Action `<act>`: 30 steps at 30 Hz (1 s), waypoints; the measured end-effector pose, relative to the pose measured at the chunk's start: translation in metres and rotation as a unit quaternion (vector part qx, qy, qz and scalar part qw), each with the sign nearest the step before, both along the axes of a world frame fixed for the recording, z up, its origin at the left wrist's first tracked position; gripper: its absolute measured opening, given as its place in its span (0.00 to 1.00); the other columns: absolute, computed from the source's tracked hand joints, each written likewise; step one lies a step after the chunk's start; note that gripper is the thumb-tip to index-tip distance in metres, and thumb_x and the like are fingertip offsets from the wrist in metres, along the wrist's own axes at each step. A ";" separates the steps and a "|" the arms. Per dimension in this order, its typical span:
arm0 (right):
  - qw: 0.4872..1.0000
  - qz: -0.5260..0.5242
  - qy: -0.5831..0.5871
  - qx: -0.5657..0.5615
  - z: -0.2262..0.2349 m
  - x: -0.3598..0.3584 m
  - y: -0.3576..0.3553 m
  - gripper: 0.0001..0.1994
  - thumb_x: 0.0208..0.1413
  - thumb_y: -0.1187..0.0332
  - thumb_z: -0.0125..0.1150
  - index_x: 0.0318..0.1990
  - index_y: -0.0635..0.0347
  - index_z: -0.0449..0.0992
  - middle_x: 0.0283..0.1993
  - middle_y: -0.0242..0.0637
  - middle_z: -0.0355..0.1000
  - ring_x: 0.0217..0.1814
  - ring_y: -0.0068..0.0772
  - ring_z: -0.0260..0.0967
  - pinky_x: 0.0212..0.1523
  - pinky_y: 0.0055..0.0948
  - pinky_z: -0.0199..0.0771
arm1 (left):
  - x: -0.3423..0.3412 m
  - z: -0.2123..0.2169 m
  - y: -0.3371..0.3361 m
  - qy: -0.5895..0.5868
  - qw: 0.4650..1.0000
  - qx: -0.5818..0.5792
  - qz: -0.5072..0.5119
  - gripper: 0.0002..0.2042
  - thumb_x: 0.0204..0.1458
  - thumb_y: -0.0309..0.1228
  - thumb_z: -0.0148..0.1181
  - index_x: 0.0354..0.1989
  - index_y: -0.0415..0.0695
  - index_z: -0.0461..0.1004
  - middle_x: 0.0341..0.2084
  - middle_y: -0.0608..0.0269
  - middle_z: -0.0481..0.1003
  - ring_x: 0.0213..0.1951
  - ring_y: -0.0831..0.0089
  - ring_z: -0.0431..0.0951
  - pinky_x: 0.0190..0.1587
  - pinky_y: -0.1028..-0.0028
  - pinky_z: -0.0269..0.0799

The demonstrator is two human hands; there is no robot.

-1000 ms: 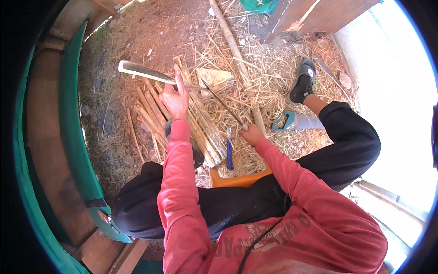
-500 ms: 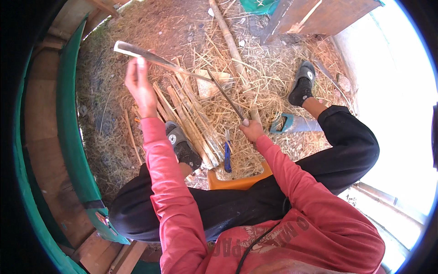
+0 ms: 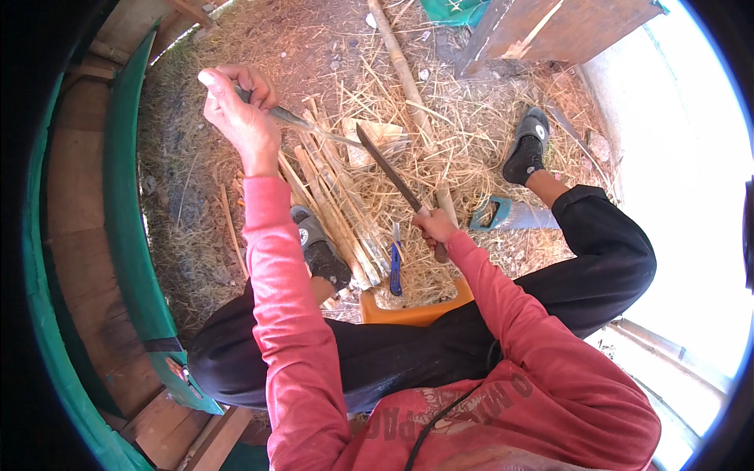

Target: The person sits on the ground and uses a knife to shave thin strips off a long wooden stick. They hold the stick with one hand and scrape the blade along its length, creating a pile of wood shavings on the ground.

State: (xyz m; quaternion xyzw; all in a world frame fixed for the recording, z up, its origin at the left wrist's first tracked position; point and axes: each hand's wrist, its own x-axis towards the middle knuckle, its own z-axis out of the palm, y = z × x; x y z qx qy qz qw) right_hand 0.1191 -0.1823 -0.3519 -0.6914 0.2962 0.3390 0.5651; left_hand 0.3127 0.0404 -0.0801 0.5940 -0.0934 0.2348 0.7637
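while the left hand is closed around one end of a thin bamboo strip, raised up and left, the strip's long axis runs right toward the long blade gripped in the right hand, which sits nearer the body.

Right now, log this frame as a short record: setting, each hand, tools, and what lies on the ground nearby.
setting: outdoors, a seated person over a straw-covered ground
left hand: raised, grip closed on one end of a thin bamboo strip
right hand: grip closed on the handle of a long knife, blade pointing up toward the strip
seat: orange stool
ground: bundle of split bamboo pieces, blue-handled tool, teal-handled saw, bamboo pole
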 end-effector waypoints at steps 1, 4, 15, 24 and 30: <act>0.995 -0.046 0.049 0.074 0.004 0.002 -0.001 0.14 0.52 0.60 0.61 0.32 0.64 0.75 0.21 0.42 0.70 0.22 0.38 0.69 0.29 0.36 0.72 | 0.002 0.000 0.000 0.014 1.000 -0.008 0.016 0.34 0.55 0.69 0.36 0.21 0.44 0.59 0.11 0.70 0.53 0.13 0.79 0.51 0.16 0.77 0.44; 0.996 -0.041 -0.019 0.083 0.013 0.004 0.000 0.14 0.50 0.61 0.63 0.36 0.64 0.76 0.27 0.44 0.73 0.24 0.40 0.71 0.31 0.37 0.72 | 0.004 -0.001 0.000 0.017 0.998 -0.061 0.012 0.34 0.54 0.69 0.37 0.19 0.45 0.57 0.11 0.69 0.52 0.13 0.79 0.49 0.18 0.76 0.40; 0.869 0.136 -0.338 -0.335 -0.013 -0.021 0.035 0.17 0.51 0.57 0.60 0.34 0.66 0.74 0.22 0.48 0.73 0.26 0.45 0.75 0.31 0.37 0.75 | -0.005 -0.004 0.019 0.041 0.987 -0.153 0.009 0.24 0.54 0.53 0.40 0.16 0.46 0.57 0.09 0.69 0.50 0.12 0.78 0.45 0.18 0.75 0.37; 0.999 -0.016 0.026 0.043 -0.014 -0.017 0.007 0.19 0.49 0.58 0.63 0.32 0.71 0.73 0.20 0.43 0.70 0.18 0.37 0.69 0.21 0.39 0.70 | -0.019 -0.013 0.040 0.031 0.980 -0.193 0.044 0.22 0.52 0.52 0.43 0.17 0.47 0.57 0.11 0.68 0.53 0.13 0.78 0.47 0.17 0.75 0.38; 0.945 0.020 -0.283 -0.163 0.038 -0.001 0.018 0.17 0.47 0.59 0.62 0.33 0.67 0.77 0.25 0.46 0.74 0.23 0.40 0.72 0.26 0.36 0.72 | -0.015 -0.012 0.033 0.054 0.985 -0.158 -0.030 0.23 0.52 0.53 0.40 0.17 0.45 0.55 0.09 0.68 0.50 0.13 0.77 0.45 0.18 0.74 0.38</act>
